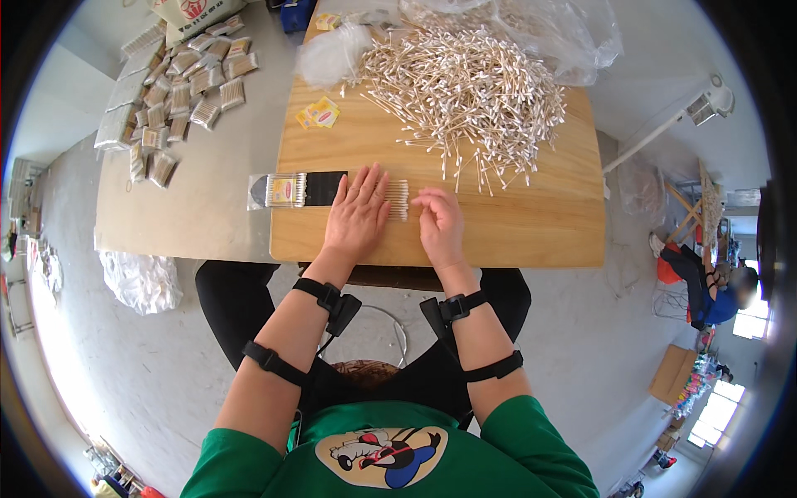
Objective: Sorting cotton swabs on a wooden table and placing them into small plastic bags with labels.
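Observation:
My left hand [357, 212] lies flat with its fingers stretched out, over the left part of a row of cotton swabs [399, 201] on the wooden board. The swabs lie side by side, and the hand hides some of them. Just right of the row is my right hand [441, 222], its fingers curled in; whether anything is inside them is hidden. Left of my left hand is a flat black strip [325, 188]. At its left end sits a clear packet of swabs [286, 190] with a yellow label card. A big heap of loose swabs [477, 91] covers the board's far side.
Yellow label cards [319, 114] and clear plastic bags [334, 56] lie at the board's far left. Several filled swab packets [205, 79] are spread over the grey table [216, 199]. A lamp on an arm [706, 104] stands at right. Another person [706, 290] sits farther right.

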A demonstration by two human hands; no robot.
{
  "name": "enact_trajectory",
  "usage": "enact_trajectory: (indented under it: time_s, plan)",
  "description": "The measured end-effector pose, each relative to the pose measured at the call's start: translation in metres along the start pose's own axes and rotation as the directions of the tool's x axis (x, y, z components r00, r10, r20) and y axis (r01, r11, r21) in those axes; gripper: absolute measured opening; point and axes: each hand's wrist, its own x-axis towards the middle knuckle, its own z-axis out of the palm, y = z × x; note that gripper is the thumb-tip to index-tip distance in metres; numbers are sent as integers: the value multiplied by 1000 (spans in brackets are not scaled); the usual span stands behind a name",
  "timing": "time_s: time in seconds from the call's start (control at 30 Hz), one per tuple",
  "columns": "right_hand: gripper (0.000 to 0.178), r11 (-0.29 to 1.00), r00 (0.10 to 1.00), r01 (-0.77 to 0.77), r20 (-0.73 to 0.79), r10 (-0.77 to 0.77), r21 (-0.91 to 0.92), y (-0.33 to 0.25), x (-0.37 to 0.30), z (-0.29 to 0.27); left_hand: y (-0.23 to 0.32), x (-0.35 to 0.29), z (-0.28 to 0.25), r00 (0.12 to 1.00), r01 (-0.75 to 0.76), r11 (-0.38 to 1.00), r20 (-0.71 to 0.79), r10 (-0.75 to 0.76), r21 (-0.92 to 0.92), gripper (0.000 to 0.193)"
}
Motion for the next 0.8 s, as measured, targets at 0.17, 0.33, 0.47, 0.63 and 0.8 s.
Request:
enact_trajectory:
  time_s: [0.17, 0.33, 0.47, 0.63, 0.8]
  plan:
    - [20, 954, 974, 226, 12, -228, -196, -1, -12, -3, 2, -1, 6, 1000, 25, 1000, -5, -25, -8, 53]
    - [20, 937, 967, 246, -6, -255, -247, -2, -13, 1, 3, -1, 4, 999, 28, 999, 16, -29, 23, 53]
    - [20, 938, 967, 249, 0, -256, -243, -1, -13, 1, 2, -1, 5, 1000, 27, 1000, 8, -27, 14, 54]
    - [21, 941, 975, 204, -35, -221, -269, -3, -13, 3, 2, -1, 4, 1000, 24, 1000, 8, -24, 15, 54]
    - [23, 937, 971, 221, -25, -237, -271, -3, -12, 3, 1, -1, 4, 999, 4, 1000, -35, -4, 23, 53]
